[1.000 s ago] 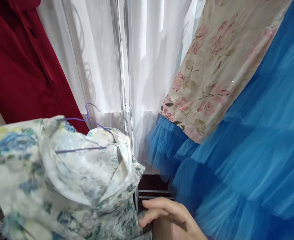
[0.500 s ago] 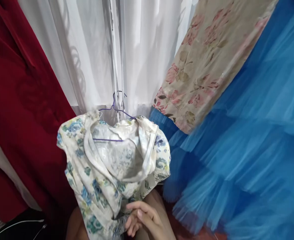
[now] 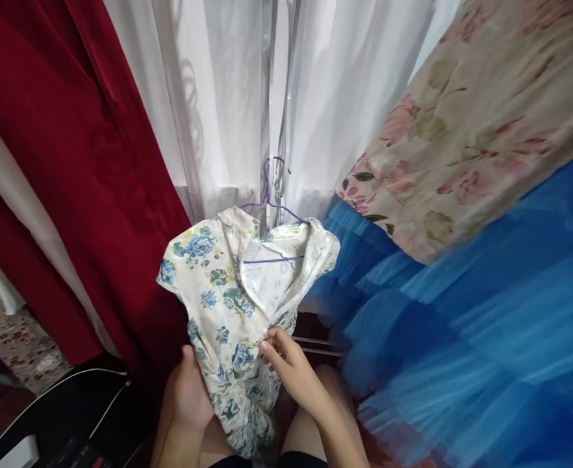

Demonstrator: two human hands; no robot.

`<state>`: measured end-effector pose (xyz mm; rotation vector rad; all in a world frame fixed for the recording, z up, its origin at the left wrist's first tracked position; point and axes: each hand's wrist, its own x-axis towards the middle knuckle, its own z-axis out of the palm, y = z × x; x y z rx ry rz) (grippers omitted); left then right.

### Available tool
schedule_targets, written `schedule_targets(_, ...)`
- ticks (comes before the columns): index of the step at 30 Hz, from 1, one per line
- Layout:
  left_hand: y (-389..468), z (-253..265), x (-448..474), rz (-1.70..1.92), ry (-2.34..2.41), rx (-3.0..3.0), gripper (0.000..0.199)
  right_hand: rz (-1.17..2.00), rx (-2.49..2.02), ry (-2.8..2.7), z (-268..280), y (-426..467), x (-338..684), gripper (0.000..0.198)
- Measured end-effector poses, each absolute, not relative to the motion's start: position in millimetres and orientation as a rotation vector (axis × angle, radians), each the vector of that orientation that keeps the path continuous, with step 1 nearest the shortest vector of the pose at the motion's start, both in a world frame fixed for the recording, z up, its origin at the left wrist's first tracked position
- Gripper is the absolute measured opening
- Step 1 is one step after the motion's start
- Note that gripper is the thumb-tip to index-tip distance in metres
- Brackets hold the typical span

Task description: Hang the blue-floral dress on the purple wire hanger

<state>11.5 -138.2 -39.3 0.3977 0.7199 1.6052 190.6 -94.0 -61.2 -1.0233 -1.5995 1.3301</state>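
A short-sleeved floral blouse [image 3: 223,292], white with blue and green flowers, hangs on a thin purple hanger [image 3: 267,195]. Its neckline gapes and the hanger's lower bar shows inside. My right hand [image 3: 289,364] pinches the blouse's front edge below the neckline between thumb and fingers. Against the blouse's lower left side rests my left hand [image 3: 189,393], its thumb stretched up and away from the cloth; the other fingers are hidden behind the fabric. The lower part of the blouse bunches between my legs.
Behind the hanger fall white curtains [image 3: 228,97]. A dark red cloth [image 3: 96,195] hangs at left; a beige floral cloth [image 3: 427,169] and blue layered tulle [image 3: 462,338] hang at right. A white cable [image 3: 62,383] lies on a black surface at lower left.
The view has shifted, and the blouse now hangs straighter and flatter. My right hand has closed on its front edge. My left hand has come into view at its side.
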Motion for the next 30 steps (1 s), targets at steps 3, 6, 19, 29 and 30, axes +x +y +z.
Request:
schedule_targets(3,-144.8,-40.7,13.7,1.571,0.922,0.376,0.083,1.356,-0.981,-1.645,-73.1,-80.0,176.2,0.024)
schedule_targets(6,-144.4,-39.5,19.9,1.550,1.000,0.399,0.084,1.382,-0.968,-1.608,-80.5,-74.3,171.1,0.021)
schedule_targets(19,-126.7,-61.6,11.8,1.557,1.145,0.579,0.073,1.224,-1.017,-1.577,-81.1,-81.0,190.4,0.030)
schedule_targets(29,-109.1,-118.0,51.7,1.506,1.469,1.657,0.022,1.384,-1.023,-1.508,-71.6,-97.7,190.8,0.034)
schedule_targets(30,-109.1,-120.1,57.2,1.452,1.450,1.625,0.015,1.425,-1.013,-1.501,-68.0,-98.1,189.7,0.033)
